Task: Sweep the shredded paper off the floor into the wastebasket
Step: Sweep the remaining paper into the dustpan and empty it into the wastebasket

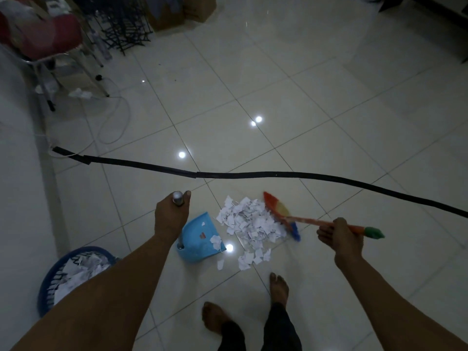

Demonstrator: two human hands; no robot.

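Shredded paper (pixel 249 222) heaped on the glossy tiled floor (pixel 329 102), between the blue plastic dustpan (pixel 198 235) and the hand broom (pixel 281 215) — small, light, ragged white scraps, a few already on the pan's lip, a few stragglers nearer the bare feet (pixel 278 287). Left hand (pixel 171 216) wrapped round the top of the dustpan's upright metal handle (pixel 178 198), grip closed on it, probably to keep the pan's open edge flat to the tile and facing the heap. Right hand (pixel 340 235) curled round the broom's orange handle, grip closed near the green end cap, bristle head angled on the far side of the heap — placed, it seems, to push the scraps toward the pan. Bristles multicoloured: red, yellow, blue, soft-looking. Blue lattice-sided wastebasket (pixel 54 274) at lower left beside the left forearm, already partly filled with the same shreds, near enough for tipping the pan. Black cable cover (pixel 253 174) across the floor just beyond the heap; a thin white cord (pixel 114 122) looping toward a chair (pixel 45 46) at far left.
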